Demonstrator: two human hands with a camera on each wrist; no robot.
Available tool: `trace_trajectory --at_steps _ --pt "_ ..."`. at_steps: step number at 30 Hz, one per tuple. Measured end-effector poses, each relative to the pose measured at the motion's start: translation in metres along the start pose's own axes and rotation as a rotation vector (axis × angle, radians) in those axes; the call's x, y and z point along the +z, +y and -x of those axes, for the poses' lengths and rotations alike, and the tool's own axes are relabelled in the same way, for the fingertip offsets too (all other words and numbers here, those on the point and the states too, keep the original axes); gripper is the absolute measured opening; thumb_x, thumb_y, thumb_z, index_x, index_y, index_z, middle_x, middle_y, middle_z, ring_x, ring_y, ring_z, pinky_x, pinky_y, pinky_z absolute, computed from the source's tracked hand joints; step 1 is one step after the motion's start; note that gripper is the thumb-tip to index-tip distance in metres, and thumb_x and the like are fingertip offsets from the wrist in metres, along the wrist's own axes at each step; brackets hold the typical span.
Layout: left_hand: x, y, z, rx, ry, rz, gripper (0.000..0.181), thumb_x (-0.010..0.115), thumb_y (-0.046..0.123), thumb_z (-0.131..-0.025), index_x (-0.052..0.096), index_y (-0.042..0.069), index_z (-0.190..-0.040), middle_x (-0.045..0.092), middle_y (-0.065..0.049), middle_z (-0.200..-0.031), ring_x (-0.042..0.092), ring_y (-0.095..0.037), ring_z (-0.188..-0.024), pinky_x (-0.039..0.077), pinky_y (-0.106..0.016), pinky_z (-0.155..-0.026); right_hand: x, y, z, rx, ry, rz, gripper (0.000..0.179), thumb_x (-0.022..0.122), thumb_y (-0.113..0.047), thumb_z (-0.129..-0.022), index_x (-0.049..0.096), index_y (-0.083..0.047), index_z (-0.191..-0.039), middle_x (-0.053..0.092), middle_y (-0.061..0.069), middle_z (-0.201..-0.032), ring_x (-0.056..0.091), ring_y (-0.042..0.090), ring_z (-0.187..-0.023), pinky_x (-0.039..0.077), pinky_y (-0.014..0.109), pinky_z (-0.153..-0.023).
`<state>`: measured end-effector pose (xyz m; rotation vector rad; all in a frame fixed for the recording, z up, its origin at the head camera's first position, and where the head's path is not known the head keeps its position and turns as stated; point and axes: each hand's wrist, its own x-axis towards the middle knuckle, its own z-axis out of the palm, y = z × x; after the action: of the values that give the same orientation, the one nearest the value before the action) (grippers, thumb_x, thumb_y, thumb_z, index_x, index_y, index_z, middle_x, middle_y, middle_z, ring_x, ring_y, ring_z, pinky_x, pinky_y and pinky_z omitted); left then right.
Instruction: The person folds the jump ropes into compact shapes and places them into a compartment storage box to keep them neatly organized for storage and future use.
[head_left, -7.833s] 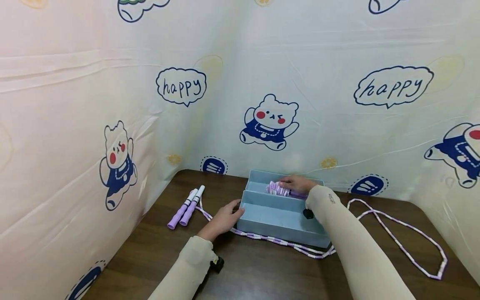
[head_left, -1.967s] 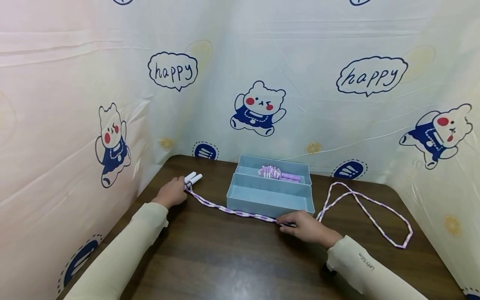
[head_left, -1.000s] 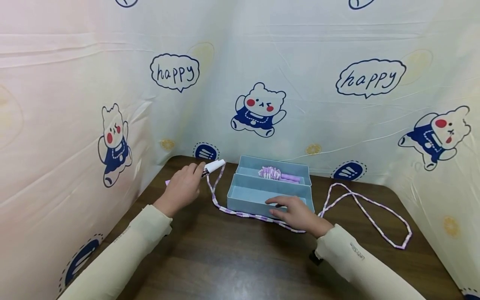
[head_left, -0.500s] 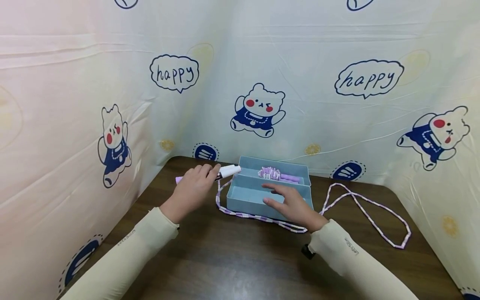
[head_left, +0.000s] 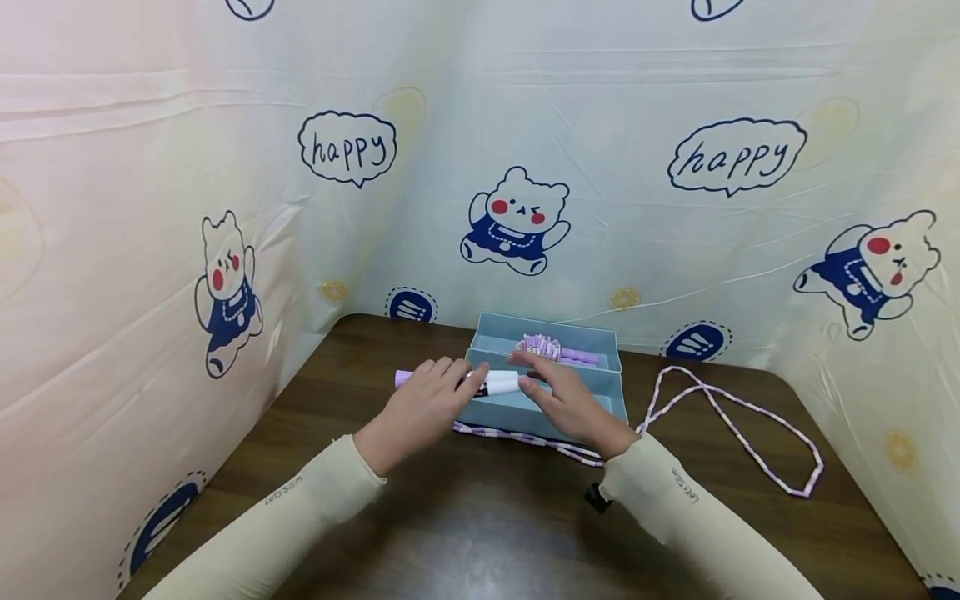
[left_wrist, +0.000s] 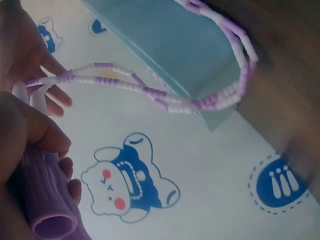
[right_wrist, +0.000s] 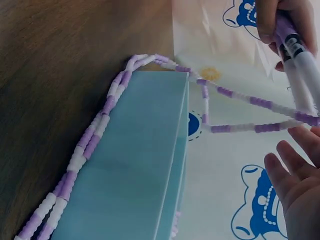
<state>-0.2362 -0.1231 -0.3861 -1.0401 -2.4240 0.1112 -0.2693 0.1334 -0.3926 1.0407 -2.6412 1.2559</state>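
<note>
My left hand point(head_left: 427, 408) grips the two purple-and-white jump rope handles point(head_left: 501, 382) side by side, held above the blue box point(head_left: 536, 417), white ends pointing right. In the left wrist view the hollow purple end of one handle point(left_wrist: 54, 226) shows below the curled fingers. My right hand point(head_left: 570, 404) is beside the white ends, fingers extended; in the right wrist view its fingertips point(right_wrist: 283, 147) lie close to the beaded rope point(right_wrist: 270, 127), and whether they touch is unclear. From the handles the rope runs down around the box's left end and along its front.
A bundled beaded jump rope point(head_left: 538, 345) with a purple handle point(head_left: 579, 357) lies in the box's rear compartment. To the right, a loop of the beaded rope point(head_left: 772, 417) spreads over the brown table point(head_left: 480, 525). A printed curtain point(head_left: 637, 250) encloses the back and sides.
The bundled rope was placed in the rear compartment. My left hand picked the handles up off the table and carried them right, over the box. My right hand left the rope and rose toward the handles.
</note>
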Motion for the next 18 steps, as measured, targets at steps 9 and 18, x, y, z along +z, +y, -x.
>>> trace_trajectory --at_steps 9,18 --pt "0.001 0.012 -0.005 0.037 0.056 0.043 0.063 0.077 0.010 -0.083 0.049 0.009 -0.140 0.058 -0.012 -0.117 0.053 -0.025 -0.097 0.046 -0.034 -0.078 0.004 0.002 0.002 -0.049 0.013 0.010 0.035 0.047 -0.035 -0.103 0.061 -0.018 -0.129 0.062 -0.002 -0.126 0.058 0.014 -0.111 0.047 0.048 -0.092" --pt "0.002 0.016 -0.008 -0.025 0.058 0.095 0.073 0.082 0.008 -0.076 0.047 -0.001 -0.139 0.053 -0.018 -0.129 0.055 -0.027 -0.105 0.047 -0.035 -0.094 0.004 -0.002 0.007 -0.061 0.031 -0.123 0.029 0.045 -0.031 -0.104 0.063 -0.017 -0.122 0.063 -0.001 -0.090 0.057 0.015 -0.069 0.052 0.034 -0.062"
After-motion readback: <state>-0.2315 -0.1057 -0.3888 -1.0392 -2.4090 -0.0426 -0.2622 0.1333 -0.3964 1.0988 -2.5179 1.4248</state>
